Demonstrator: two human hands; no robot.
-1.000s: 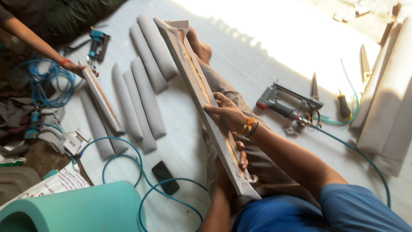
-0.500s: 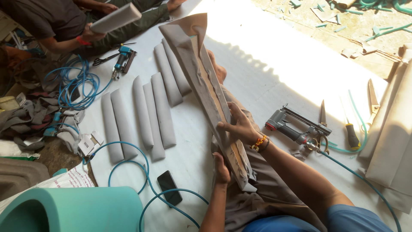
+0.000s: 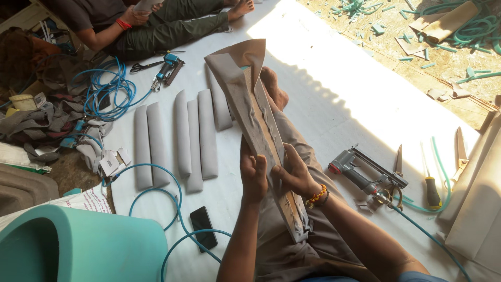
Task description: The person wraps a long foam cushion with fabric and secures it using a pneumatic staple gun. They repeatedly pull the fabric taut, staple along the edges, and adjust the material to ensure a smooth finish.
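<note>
I hold a long wooden slat (image 3: 261, 141) half wrapped in grey-brown fabric (image 3: 237, 68), slanting from my lap up toward 11 o'clock. My left hand (image 3: 254, 175) has its grip closed round the slat's left edge; my right hand (image 3: 295, 175) presses the cloth against its face, fingers curled on it. The wood looks stiff and fairly light, the fabric soft and apt to slip, so mid-length is the place to take hold. A staple gun (image 3: 365, 175) lies at 3 o'clock, finished pads (image 3: 182, 136) at 10.

White floor sheet (image 3: 334, 89) sunlit; dirt ground (image 3: 396, 47) littered with green foam scraps (image 3: 378, 28).
</note>
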